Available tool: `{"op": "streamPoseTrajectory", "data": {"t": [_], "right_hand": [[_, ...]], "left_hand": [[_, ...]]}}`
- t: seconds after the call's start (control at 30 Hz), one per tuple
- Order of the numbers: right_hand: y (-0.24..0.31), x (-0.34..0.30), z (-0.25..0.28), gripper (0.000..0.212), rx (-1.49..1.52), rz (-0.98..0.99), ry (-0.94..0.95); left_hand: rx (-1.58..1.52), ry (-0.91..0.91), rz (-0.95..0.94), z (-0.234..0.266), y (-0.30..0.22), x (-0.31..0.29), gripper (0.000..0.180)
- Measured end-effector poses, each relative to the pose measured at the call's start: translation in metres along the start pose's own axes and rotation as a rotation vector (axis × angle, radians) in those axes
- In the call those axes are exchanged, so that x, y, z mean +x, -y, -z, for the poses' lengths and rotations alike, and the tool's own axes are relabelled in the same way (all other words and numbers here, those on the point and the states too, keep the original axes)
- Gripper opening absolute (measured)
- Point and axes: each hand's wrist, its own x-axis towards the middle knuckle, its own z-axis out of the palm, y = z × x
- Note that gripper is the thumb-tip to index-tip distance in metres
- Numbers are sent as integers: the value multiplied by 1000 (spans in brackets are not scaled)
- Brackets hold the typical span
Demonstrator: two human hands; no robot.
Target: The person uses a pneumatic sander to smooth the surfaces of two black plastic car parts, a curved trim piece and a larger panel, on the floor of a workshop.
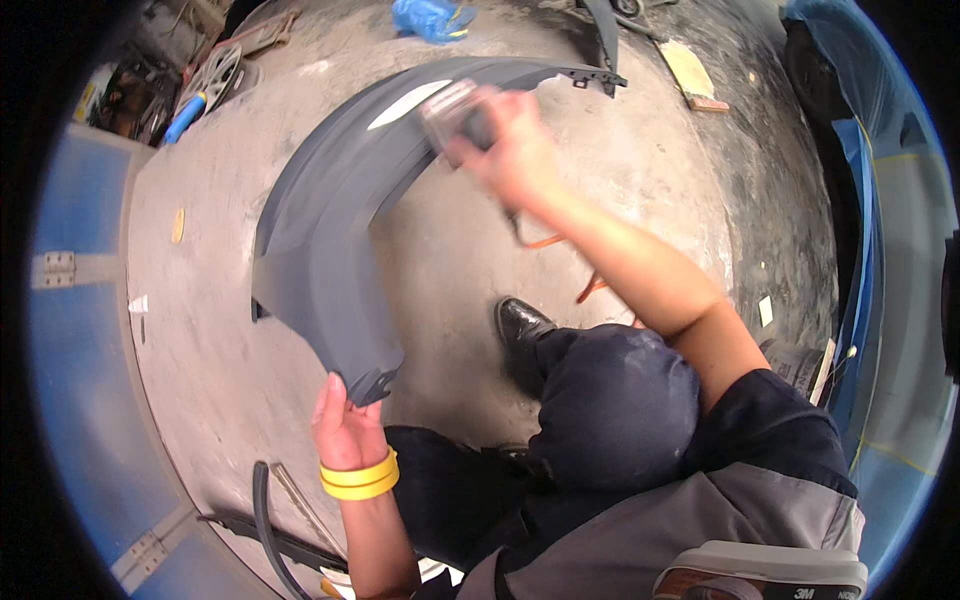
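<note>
The long, curved grey primed car bumper panel [330,230] arcs over the dusty concrete floor [640,180] from about twelve o'clock round to seven. The left hand [345,425], with yellow bands at its wrist, is closed on the panel's lower end at seven o'clock, steadying it. The right hand [510,150], motion-blurred at twelve o'clock, is wrapped around a small grey sanding block [455,110] pressed to the panel's upper stretch. The whole surface looks an even matt grey, so how much has been rubbed down and how much is left cannot be judged. A black shoe [522,322] sits at centre; a blue crumpled rag [432,18] lies beyond.
</note>
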Motion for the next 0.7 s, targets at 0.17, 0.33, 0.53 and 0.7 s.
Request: {"op": "streamPoseTrajectory", "data": {"t": [0.17,0.33,0.53,0.7], "right_hand": [[56,-32,-3,69,86,305,275],[-13,3,9,69,36,-57,-9],[-173,64,23,74,109,-340,-182],[-171,75,25,74,60,-317,-86]], "left_hand": [[71,-45,-2,1,-15,-3,37],[77,-12,16,15,-30,-16,36],[43,22,40,15,-36,-30,32],[34,-33,62,11,-27,-36,26]]}}
